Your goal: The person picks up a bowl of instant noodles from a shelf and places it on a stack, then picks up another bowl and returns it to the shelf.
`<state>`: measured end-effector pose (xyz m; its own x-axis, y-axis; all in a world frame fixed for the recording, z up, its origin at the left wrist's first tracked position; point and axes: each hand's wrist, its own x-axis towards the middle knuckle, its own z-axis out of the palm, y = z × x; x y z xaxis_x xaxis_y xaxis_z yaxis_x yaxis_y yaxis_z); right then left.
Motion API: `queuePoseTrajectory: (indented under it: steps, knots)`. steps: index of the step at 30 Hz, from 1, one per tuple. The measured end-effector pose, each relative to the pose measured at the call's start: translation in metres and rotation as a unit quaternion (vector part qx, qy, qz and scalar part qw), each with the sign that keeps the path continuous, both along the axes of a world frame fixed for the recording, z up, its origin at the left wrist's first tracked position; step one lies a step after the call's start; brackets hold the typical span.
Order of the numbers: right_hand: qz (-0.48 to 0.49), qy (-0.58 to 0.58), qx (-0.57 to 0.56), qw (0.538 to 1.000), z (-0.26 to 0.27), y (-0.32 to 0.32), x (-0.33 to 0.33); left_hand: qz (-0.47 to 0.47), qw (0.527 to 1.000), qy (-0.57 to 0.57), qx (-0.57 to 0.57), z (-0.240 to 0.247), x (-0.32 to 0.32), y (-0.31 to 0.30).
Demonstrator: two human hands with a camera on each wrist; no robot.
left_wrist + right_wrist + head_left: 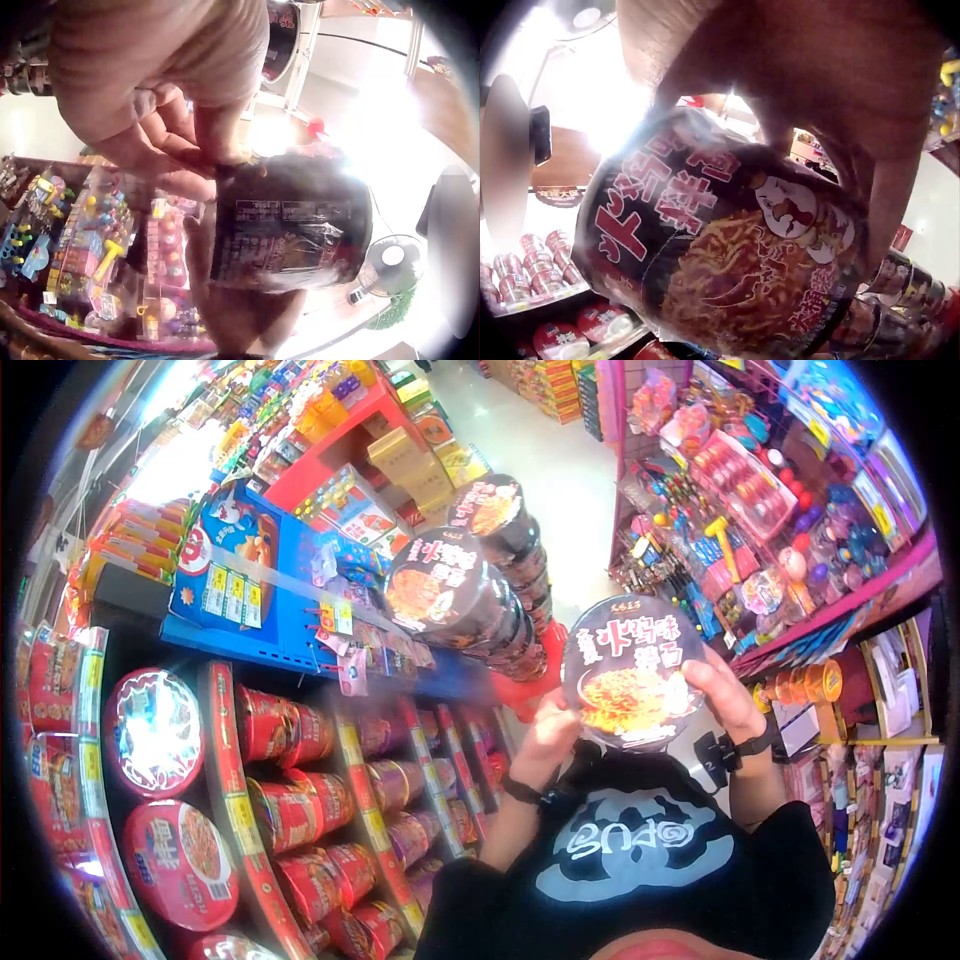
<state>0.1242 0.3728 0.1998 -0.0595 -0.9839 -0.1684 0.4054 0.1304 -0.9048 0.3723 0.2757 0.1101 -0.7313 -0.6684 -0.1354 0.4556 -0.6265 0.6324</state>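
A black instant noodle bowl (632,670), its lid printed with noodles and red-and-white lettering, is held in front of the chest between both hands. My left hand (546,738) grips its lower left side, and my right hand (730,700) grips the right side with the thumb at the lid's edge. Small print covers the side of the noodle bowl (292,225) in the left wrist view. Over in the right wrist view, a chicken cartoon and noodles decorate the bowl (735,247), and the right hand (802,67) arches over it. Clear wrap glints on its surface.
Two tall stacks of matching black noodle bowls (436,582) stand just ahead to the left. Shelves of red noodle tubs (290,725) line the left side. On the right hangs a toy rack (740,490), and a pale floor aisle (545,455) runs ahead.
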Motion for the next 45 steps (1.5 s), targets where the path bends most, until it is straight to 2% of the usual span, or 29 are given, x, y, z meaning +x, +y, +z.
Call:
queuePoseTrajectory:
  steps: [1, 4, 9, 12, 13, 16, 18, 19, 20, 23, 25, 27, 30, 31, 33, 35, 38, 39, 42, 45]
  knots:
    - [-0.004, -0.005, 0.012, 1.000, 0.009, -0.009, 0.003, 0.001, 1.000, 0.009, -0.003, -0.001, 0.003, -0.008]
    - [-0.006, -0.010, 0.031, 0.999, 0.009, -0.031, 0.001, -0.022, 0.992, -0.095, -0.084, -0.010, 0.010, -0.037]
    - [-0.065, -0.028, 0.052, 0.996, 0.007, -0.049, -0.003, 0.034, 0.961, -0.229, -0.153, -0.004, 0.000, -0.058]
    - [-0.082, -0.089, 0.028, 0.992, -0.009, -0.062, -0.023, 0.010, 0.957, -0.235, -0.170, 0.007, -0.006, -0.065]
    - [-0.096, -0.068, 0.016, 0.993, -0.015, -0.067, -0.033, -0.021, 0.964, -0.219, -0.149, 0.005, -0.008, -0.071]
    - [-0.133, -0.018, 0.081, 0.988, -0.009, -0.098, -0.049, 0.042, 0.920, -0.260, -0.290, 0.033, -0.028, -0.080]
    - [-0.092, -0.069, 0.071, 0.991, -0.008, -0.128, -0.062, 0.119, 0.884, -0.278, -0.357, 0.050, -0.047, -0.090]
    - [-0.064, -0.033, 0.055, 0.996, 0.011, -0.146, -0.059, 0.155, 0.853, -0.300, -0.397, 0.060, -0.059, -0.097]
    - [-0.080, -0.063, 0.031, 0.994, 0.013, -0.165, -0.054, 0.180, 0.850, -0.302, -0.392, 0.061, -0.070, -0.104]
    - [-0.035, -0.043, 0.003, 0.998, 0.020, -0.218, -0.063, 0.260, 0.847, -0.294, -0.357, 0.065, -0.105, -0.126]
    - [0.059, 0.069, -0.068, 0.994, 0.020, -0.250, -0.074, 0.308, 0.853, -0.284, -0.311, 0.063, -0.119, -0.140]
    - [0.137, 0.099, -0.093, 0.981, 0.031, -0.281, -0.077, 0.347, 0.861, -0.271, -0.256, 0.067, -0.132, -0.156]
    - [0.228, 0.052, -0.122, 0.965, 0.037, -0.328, -0.072, 0.407, 0.846, -0.263, -0.223, 0.065, -0.136, -0.181]
    - [0.265, 0.050, -0.141, 0.952, 0.031, -0.347, -0.075, 0.427, 0.832, -0.272, -0.228, 0.066, -0.137, -0.190]
    - [0.272, 0.053, -0.159, 0.948, 0.030, -0.367, -0.072, 0.480, 0.791, -0.287, -0.245, 0.069, -0.146, -0.204]
    - [0.290, 0.079, -0.196, 0.933, 0.029, -0.389, -0.067, 0.491, 0.792, -0.296, -0.213, 0.082, -0.153, -0.211]
    - [0.330, 0.064, -0.180, 0.925, 0.018, -0.416, -0.060, 0.525, 0.725, -0.364, -0.259, 0.086, -0.157, -0.224]
    - [0.315, 0.062, -0.212, 0.923, 0.015, -0.422, -0.054, 0.539, 0.698, -0.386, -0.271, 0.088, -0.158, -0.229]
    - [0.361, 0.062, -0.173, 0.914, 0.006, -0.436, -0.051, 0.533, 0.720, -0.387, -0.219, 0.093, -0.160, -0.234]
    - [0.355, 0.115, -0.214, 0.903, 0.000, -0.444, -0.052, 0.507, 0.696, -0.459, -0.219, 0.087, -0.158, -0.235]
